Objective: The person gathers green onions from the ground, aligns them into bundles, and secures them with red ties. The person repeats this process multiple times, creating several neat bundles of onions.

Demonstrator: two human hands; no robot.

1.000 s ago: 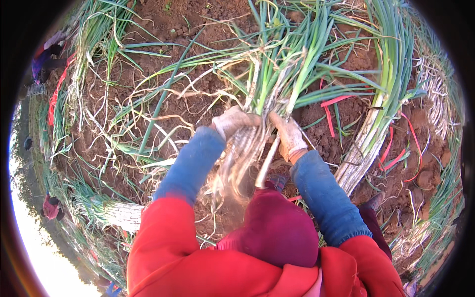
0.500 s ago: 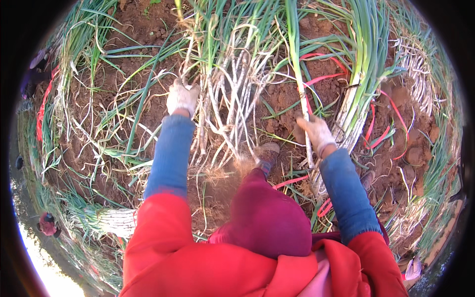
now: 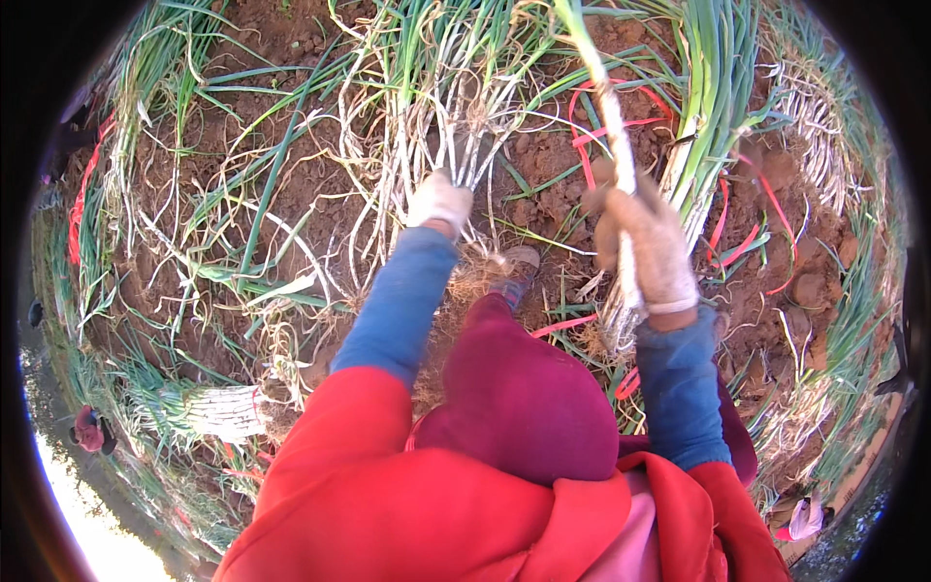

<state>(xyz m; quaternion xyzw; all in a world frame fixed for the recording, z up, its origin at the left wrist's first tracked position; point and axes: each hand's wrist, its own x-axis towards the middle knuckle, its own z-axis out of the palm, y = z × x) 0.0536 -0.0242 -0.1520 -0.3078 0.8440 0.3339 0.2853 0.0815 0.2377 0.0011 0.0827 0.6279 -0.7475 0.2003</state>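
left fingers (image 3: 442,184): partly hidden | right fingers (image 3: 606,237): blurred | held stalk (image 3: 615,121): top cut off

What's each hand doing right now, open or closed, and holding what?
Left hand: at the loose green onions; grip cannot be told.
Right hand: closed, holding one long onion stalk.

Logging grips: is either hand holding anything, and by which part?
The right hand holds one green onion by its lower white stalk. The left hand is at the loose onions; its grip cannot be told.
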